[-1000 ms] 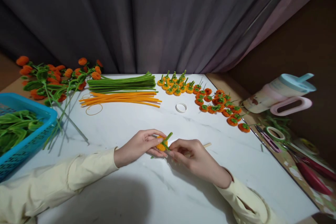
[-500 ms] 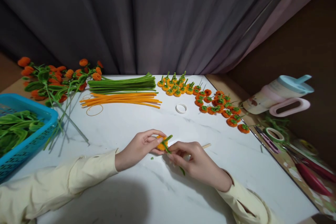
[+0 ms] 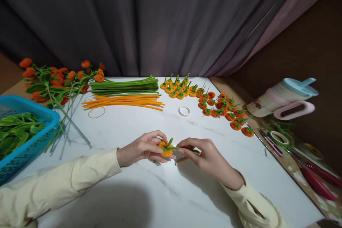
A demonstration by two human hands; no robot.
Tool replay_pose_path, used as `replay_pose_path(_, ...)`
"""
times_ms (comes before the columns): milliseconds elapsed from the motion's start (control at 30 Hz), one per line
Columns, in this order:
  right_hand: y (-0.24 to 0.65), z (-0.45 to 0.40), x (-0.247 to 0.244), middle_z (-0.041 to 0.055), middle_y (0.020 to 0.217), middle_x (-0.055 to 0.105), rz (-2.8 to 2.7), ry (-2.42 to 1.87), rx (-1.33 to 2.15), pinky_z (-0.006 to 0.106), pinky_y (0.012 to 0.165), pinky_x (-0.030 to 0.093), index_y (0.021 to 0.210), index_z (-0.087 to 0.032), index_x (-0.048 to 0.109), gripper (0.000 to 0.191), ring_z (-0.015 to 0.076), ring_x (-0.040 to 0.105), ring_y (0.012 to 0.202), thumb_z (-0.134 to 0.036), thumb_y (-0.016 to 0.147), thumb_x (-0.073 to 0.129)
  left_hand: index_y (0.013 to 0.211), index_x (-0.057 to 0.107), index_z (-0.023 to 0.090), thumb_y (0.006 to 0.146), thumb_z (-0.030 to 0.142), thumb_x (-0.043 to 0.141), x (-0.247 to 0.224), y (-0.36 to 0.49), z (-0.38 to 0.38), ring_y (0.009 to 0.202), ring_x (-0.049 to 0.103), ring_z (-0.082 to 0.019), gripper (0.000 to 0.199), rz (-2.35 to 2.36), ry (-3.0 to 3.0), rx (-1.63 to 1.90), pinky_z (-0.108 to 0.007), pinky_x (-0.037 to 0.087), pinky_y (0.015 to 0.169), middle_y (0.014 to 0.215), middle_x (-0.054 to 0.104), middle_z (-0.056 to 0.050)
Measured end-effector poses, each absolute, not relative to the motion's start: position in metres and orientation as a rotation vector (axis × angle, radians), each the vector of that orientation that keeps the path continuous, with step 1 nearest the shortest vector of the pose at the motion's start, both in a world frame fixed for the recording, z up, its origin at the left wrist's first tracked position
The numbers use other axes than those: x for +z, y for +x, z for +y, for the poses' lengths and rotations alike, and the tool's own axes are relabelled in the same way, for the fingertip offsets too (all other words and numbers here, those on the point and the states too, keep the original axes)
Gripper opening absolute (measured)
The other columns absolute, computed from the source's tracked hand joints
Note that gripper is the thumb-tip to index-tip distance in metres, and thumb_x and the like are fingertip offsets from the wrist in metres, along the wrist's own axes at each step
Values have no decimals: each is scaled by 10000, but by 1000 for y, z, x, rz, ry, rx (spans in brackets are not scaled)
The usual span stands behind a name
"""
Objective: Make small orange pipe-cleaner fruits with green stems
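Observation:
A small yellow-orange chenille flower [image 3: 167,152] with a short green stub sticking up is between the thumb and fingers of my left hand [image 3: 145,146]. My right hand [image 3: 204,151] is pinched around a green pipe cleaner [image 3: 196,151] that runs to the flower's green centre; part of it shows under the palm. Below the right fingers a thin wooden stick [image 3: 181,161] is partly visible, its other end hidden by the hand. Farther back sit several finished-looking yellow flowers [image 3: 176,88] with green stubs.
Green pipe cleaners [image 3: 125,86] and orange pipe cleaners [image 3: 124,102] lie behind. A white tape ring [image 3: 184,110] and orange flowers [image 3: 223,104] are to the right, past them a tumbler [image 3: 283,98] and red-handled pliers [image 3: 317,181]. At left stand a blue basket [image 3: 50,123] and orange flower stems [image 3: 60,78].
My right hand has drawn slightly right, pulling the green pipe cleaner sideways from the flower. The flower has turned in my left hand, and the wooden stick now shows below the right fingers.

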State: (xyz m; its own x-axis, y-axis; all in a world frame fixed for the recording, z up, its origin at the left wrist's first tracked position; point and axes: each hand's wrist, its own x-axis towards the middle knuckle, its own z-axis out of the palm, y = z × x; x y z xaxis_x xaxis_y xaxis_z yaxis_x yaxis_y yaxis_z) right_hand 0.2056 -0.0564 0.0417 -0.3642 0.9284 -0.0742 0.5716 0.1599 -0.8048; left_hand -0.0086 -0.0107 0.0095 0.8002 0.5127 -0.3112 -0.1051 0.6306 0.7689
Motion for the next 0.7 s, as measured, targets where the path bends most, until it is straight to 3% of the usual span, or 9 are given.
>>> replay_pose_path(167,206,-56,44,18,797,695,-2066,-1375,1049,202,625,463,878,-177,655,158,128,635,684,-161,845,501,1112,521,184,746,167,653,11,-10,-9,1020,603,-302,389,519,842,289,-356,507,809,1135,580,-113)
replay_pose_path(467,211,-54,50,22,817,702,-2075,-1363,1025,201,632,469,866,-188,671,155,133,636,713,-214,850,518,1080,569,132,755,239,673,9,-8,-9,903,659,-261,358,578,905,266,-299,529,726,1024,651,-141)
replay_pose_path(700,210,-55,54,13,757,710,-2044,-1376,1194,173,529,446,854,-188,676,187,129,644,680,-289,863,519,1047,562,133,735,220,698,8,-7,-10,912,658,-256,351,604,853,339,-275,522,722,991,659,-121)
